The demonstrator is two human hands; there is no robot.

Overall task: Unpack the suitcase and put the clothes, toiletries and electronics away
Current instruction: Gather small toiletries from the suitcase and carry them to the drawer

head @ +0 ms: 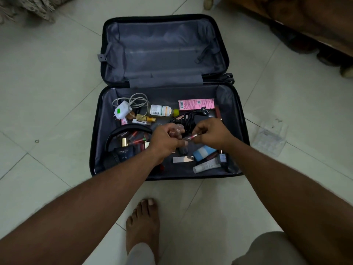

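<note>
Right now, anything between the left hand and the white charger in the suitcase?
Nothing visible. The left hand is over the middle of the suitcase, already holding small items. The charger lies uncovered at the back left, with only low bottles between.

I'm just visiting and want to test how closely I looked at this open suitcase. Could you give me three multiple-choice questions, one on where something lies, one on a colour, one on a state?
1. Where does the white charger lie?
A. far-left corner of the near half
B. in the far half
C. on the floor tiles

2. What colour is the flat box at the far right of the near half?
A. green
B. pink
C. black

3. How is the far half of the suitcase?
A. full of clothes
B. zipped shut
C. open, only grey lining showing

Answers:
1 A, it sits with its coiled cable by the hinge side.
2 B, the printed face is pink.
3 C, nothing lies on its lining.
</note>
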